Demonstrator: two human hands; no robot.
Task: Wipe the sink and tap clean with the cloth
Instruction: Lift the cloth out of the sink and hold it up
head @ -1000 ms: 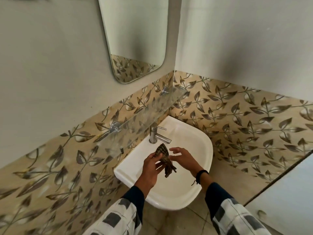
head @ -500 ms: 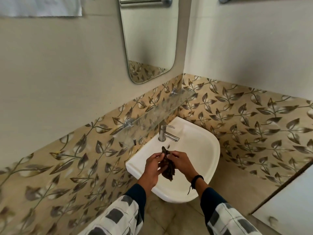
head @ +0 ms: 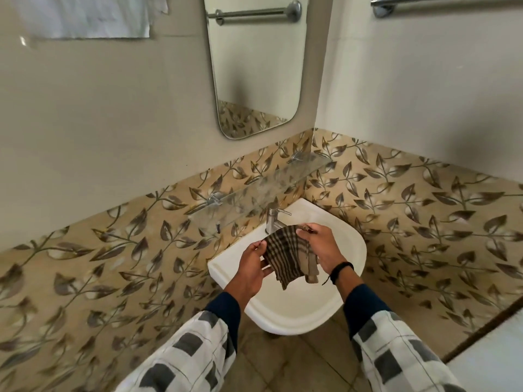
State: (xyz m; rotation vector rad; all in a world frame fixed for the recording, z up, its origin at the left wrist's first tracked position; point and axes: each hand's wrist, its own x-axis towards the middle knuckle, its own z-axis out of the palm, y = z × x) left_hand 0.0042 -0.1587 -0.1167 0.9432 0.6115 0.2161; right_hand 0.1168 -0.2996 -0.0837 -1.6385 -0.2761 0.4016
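The checked cloth [head: 291, 254] hangs spread above the white sink [head: 351, 244], just in front of the steel tap [head: 273, 219]. The left hand [head: 253, 267] pinches its left edge and the right hand [head: 319, 247] pinches its top corner. A glass shelf [head: 254, 190] and a mirror [head: 257, 66] sit on the wall behind.

A: What's lower centre?
B: A left hand [head: 253, 267] and right hand [head: 322, 247] pinch a checked cloth [head: 288, 256], spread above a white sink [head: 297, 315].
A: And behind?
B: A steel tap [head: 273, 220], upright, at the sink's back edge.
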